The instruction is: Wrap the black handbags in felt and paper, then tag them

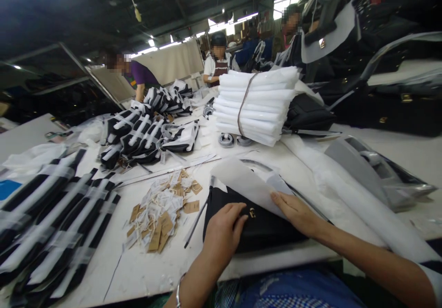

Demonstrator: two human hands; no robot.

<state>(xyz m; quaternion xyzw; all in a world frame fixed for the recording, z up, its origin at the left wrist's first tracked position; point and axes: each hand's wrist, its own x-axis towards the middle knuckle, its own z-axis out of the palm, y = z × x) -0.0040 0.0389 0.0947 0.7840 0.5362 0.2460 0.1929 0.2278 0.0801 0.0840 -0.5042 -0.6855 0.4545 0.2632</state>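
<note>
A black handbag [262,235] with a small gold-coloured clasp [252,212] lies on the table in front of me. A thin white wrapping sheet [238,179] covers its upper part and is lifted at a slant over the front. My right hand [293,211] pinches the sheet's lower edge between thumb and fingers, right of the clasp. Left of the clasp, my left hand [224,227] rests against the bag's front with fingers curled in towards the thumb. What those fingertips hold, if anything, is hidden. A grey-wrapped handle [257,164] arches behind the sheet.
Paper tags with strings [160,227] lie heaped left of the bag. Black bags with white wrapping [65,220] fill the far left. Behind stand a tied stack of white sheets [255,105] and grey strap coils [225,140]. Several people work further back.
</note>
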